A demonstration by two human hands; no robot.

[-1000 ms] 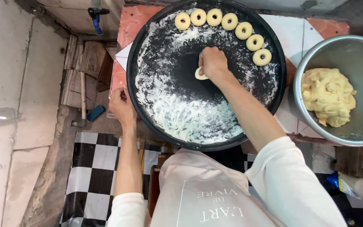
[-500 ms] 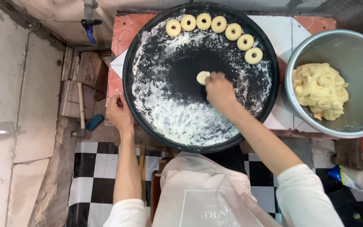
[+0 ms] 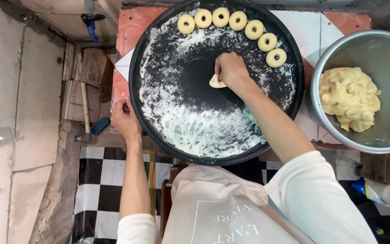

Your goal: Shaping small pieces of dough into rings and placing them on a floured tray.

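Seen from above, a person in a pale apron (image 3: 222, 212) and white sleeves leans over a worktop above a black-and-white checkered floor (image 3: 100, 180). Nearest the body, the left hand (image 3: 125, 118) curls narrowly around the near-left rim of a large round black tray (image 3: 159, 135), gripping it. The tray is dusted with white flour, thickest along its near and left sides, with a darker bare patch in the middle. Over that patch the right hand (image 3: 232, 70) is closed on a small piece of pale dough (image 3: 216, 82), which rests on the tray surface under the fingertips and thumb; whether it already has a hole cannot be told. Compared with a second ago, the right hand and the piece have stayed near the tray's centre while the left hand has kept its hold on the rim, so the shaping appears to be still under way and no new ring has joined the row. Along the tray's far rim, seven dough rings (image 3: 238, 20) sit in an arc, close together. To the right, just beside the tray, a metal bowl (image 3: 384, 49) holds a lump of yellowish dough (image 3: 349, 97).
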